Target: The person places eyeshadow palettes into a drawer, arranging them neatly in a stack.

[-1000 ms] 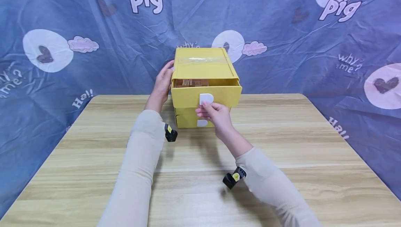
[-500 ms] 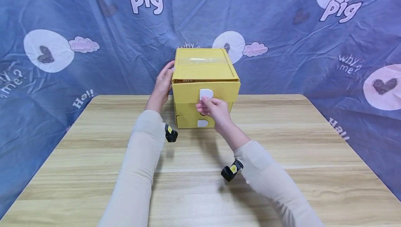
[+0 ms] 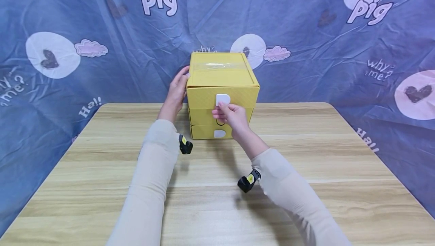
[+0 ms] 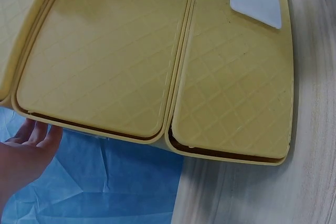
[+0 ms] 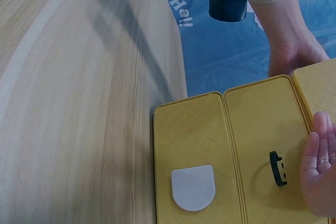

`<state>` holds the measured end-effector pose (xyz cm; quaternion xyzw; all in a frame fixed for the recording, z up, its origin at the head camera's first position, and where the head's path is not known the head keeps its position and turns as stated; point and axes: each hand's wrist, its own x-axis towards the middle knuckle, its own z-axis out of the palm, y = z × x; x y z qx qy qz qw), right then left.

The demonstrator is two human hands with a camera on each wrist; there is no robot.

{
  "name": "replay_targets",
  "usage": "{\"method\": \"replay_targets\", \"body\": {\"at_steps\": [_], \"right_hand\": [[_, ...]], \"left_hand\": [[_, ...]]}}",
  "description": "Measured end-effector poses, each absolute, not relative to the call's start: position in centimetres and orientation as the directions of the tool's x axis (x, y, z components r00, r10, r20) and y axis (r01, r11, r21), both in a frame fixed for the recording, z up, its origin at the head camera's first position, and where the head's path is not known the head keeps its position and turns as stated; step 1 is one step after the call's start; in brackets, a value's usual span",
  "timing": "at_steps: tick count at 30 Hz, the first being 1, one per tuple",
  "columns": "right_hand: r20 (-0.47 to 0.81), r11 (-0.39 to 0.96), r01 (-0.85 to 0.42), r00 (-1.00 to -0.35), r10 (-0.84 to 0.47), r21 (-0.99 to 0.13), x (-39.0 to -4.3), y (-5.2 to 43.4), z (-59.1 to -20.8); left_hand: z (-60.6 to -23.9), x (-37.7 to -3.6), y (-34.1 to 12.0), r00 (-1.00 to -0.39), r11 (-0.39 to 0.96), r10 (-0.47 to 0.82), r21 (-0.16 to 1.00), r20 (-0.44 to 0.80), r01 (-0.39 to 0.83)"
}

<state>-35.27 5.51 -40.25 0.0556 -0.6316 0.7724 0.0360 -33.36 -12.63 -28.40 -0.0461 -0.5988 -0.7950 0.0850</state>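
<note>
**Two hands on a little yellow drawer box**

A yellow box with three drawers (image 3: pixel 221 95) stands on a wooden table (image 3: pixel 306 170), near the far edge and in the middle. A blue cloth with white circles, pink clouds and the word "pig" (image 3: pixel 102 31) hangs behind the table.

The left hand (image 3: pixel 177 89) rests on the left side of the box, up near the top. Its fingers look straight and lie flat against the side. They are not curled around anything.

The right hand (image 3: pixel 229 114) is at the front of the box. Its fingertips touch the bottom of the white tab (image 3: pixel 222 99) on the top drawer (image 3: pixel 222 97). The hand covers the middle drawer's front. The pictures do not show well if the fingers pinch the tab or only press on it, so I cannot tell.

The top drawer sits all the way in, flat with the front of the box. The bottom drawer (image 3: pixel 207 132) has a white tab too (image 3: pixel 219 134), and it shows just under the right hand. In the right wrist view, a small black mark (image 5: pixel 276 168) sits on the middle drawer's front, beside the palm.

A strip of clear tape (image 3: pixel 217 65) shines on top of the box. Both arms wear cream sleeves (image 3: pixel 153 185), and a small black camera (image 3: pixel 185 146) is strapped at each wrist.
</note>
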Motion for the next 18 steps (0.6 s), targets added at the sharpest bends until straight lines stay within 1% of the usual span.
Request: {"method": "replay_targets", "body": {"at_steps": [9, 18], "right_hand": [[0.116, -0.203, -0.116, -0.993, 0.010, -0.972, -34.6, 5.1, -39.2], [0.101, -0.217, -0.102, -0.995, 0.015, -0.971, -34.7, 4.9, -39.0]], "left_hand": [[-28.3, -33.4, -12.5, -0.980, -0.308, -0.076, 0.930, 0.185, 0.200], [-28.3, -33.4, -12.5, -0.980, -0.301, -0.089, 0.933, 0.180, 0.198]]}}
